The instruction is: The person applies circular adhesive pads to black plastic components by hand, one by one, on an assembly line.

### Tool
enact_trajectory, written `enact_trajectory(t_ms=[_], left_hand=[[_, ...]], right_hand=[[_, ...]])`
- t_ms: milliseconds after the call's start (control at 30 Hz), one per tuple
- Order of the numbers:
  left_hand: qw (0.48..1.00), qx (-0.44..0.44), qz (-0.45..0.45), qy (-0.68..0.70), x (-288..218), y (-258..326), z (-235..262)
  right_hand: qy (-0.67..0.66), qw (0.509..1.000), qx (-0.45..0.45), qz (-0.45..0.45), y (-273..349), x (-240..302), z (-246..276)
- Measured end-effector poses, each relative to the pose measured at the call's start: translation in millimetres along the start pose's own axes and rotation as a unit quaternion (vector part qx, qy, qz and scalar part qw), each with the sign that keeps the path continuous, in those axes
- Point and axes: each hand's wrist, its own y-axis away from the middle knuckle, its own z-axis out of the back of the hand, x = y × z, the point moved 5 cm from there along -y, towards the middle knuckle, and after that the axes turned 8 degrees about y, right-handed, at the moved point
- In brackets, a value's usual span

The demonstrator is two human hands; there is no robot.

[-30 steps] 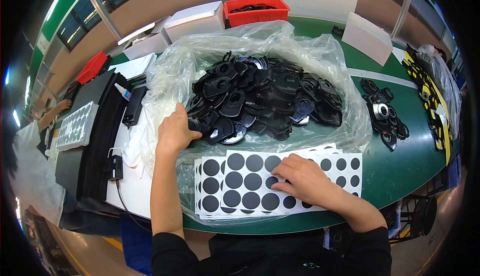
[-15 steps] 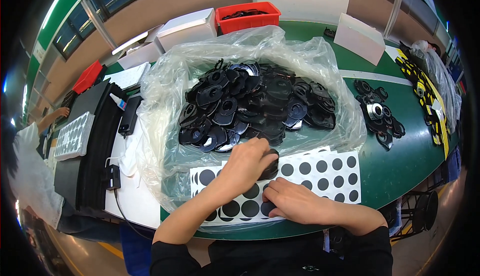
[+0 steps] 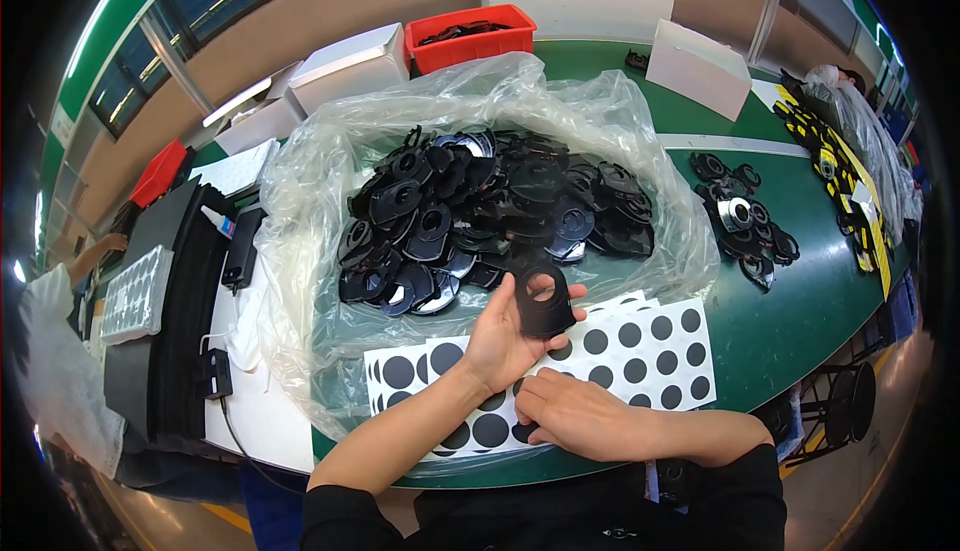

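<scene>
The green oval work table (image 3: 790,321) carries everything noted below. Largest on it is a crumpled clear plastic bag (image 3: 320,201), opened out flat, holding a heaped pile of flat black plastic parts (image 3: 480,211), each with a round hole; some show a shiny inner face.

Just in front of the bag, nearest the person, lies a white backing sheet of round black stickers (image 3: 650,346) set in rows, its left end under the bag's edge.

Behind the bag, at the far edge, stands a red plastic bin (image 3: 470,36) with dark pieces inside; what they are cannot be told. Left of the bin sit two closed white cardboard boxes (image 3: 345,66), and right of it another white box (image 3: 697,66). To the right of the bag lies a small loose cluster of black ring-shaped parts (image 3: 740,216), one with a silvery centre.

The left hand (image 3: 505,336) is raised just over the near edge of the bag, fingers and thumb clamped on the rim of a single flat black plastic part with a round hole (image 3: 545,301), held face up above the sticker sheet.

The right hand (image 3: 580,416) rests palm down on the sticker sheet, just in front of the left hand, fingers together and curled at a sticker; whether it pinches one cannot be told.
</scene>
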Motion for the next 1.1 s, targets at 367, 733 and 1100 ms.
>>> enact_trajectory(t_ms=[367,733,1100], left_hand=[[0.991,-0.05,-0.015,-0.125,2,1,4],[0.984,-0.079,-0.01,-0.162,6,1,-4],[0.984,-0.075,-0.007,-0.162,5,0,-4]], right_hand=[[-0.363,0.928,-0.075,0.041,12,-9,80],[-0.424,0.808,-0.367,-0.181,0,-97,47],[-0.409,0.816,-0.367,-0.18,-3,-101,45]])
